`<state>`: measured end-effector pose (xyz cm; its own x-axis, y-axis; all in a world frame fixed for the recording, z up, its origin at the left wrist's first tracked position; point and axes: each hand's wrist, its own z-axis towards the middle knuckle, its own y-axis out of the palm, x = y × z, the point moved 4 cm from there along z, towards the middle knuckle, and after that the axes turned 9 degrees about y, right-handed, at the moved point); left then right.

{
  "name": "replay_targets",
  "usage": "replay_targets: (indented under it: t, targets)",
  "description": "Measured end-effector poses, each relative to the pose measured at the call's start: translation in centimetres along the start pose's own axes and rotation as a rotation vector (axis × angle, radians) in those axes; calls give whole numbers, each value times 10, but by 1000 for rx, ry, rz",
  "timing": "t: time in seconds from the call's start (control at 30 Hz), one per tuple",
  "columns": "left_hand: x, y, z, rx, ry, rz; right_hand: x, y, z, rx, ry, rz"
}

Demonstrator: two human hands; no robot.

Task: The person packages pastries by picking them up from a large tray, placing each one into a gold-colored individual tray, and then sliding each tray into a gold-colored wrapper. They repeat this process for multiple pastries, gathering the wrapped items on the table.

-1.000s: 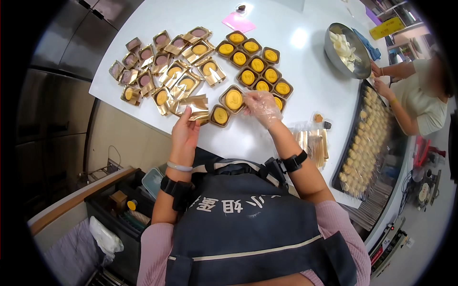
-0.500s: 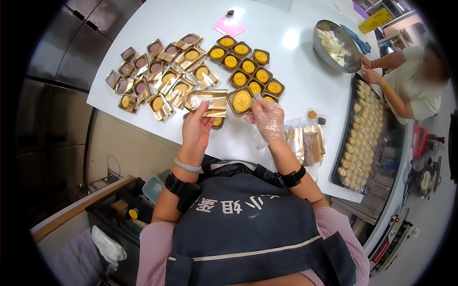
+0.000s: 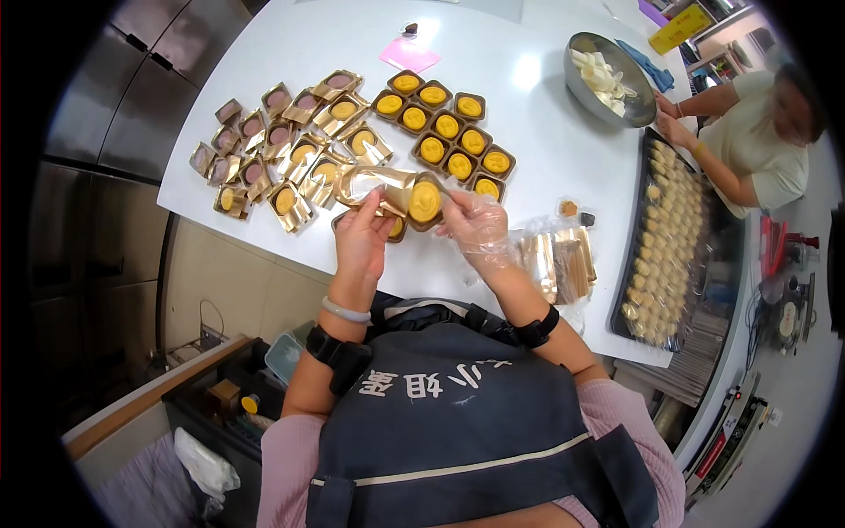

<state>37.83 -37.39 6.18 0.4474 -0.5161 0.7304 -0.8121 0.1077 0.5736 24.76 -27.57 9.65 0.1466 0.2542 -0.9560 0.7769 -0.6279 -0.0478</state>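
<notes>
My bare left hand (image 3: 362, 236) pinches a gold wrapper bag (image 3: 374, 187) with a clear window, its mouth facing right. In my right hand (image 3: 476, 226), which wears a clear plastic glove, is a round yellow pastry (image 3: 425, 201) in a square brown tray. The tray's left edge meets the bag's mouth; whether it is inside I cannot tell. Behind my hands, several yellow pastries (image 3: 447, 127) sit in brown trays. To the left lies a group of gold-wrapped pastries (image 3: 303, 153), some yellow and some purple. Another trayed pastry (image 3: 396, 230) is partly hidden by my left hand.
Flat gold bags (image 3: 563, 264) lie stacked right of my right hand. Beyond them is a black baking tray (image 3: 620, 321) of pale dough balls under plastic. A metal bowl (image 3: 647, 107) holds pale strips. A co-worker's hands (image 3: 673, 123) rest near it. A pink card (image 3: 410, 58) lies farther back.
My right hand has moved left with the trayed pastry, bringing it up to the bag's mouth. My left hand still grips the bag in nearly the same place.
</notes>
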Motion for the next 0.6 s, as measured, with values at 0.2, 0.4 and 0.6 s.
replay_targets:
  t: [0.2, 0.4, 0.6]
  targets:
    - [-3, 9, -1, -128, -75, 28, 1, 0, -1, -59, 73, -75]
    - [-11, 15, -2, -236, -215, 51, -2, -6, -3, -182, 285, -73]
    - [-18, 26, 0, -324, -306, -163, 7, -1, 3, -129, 208, 203]
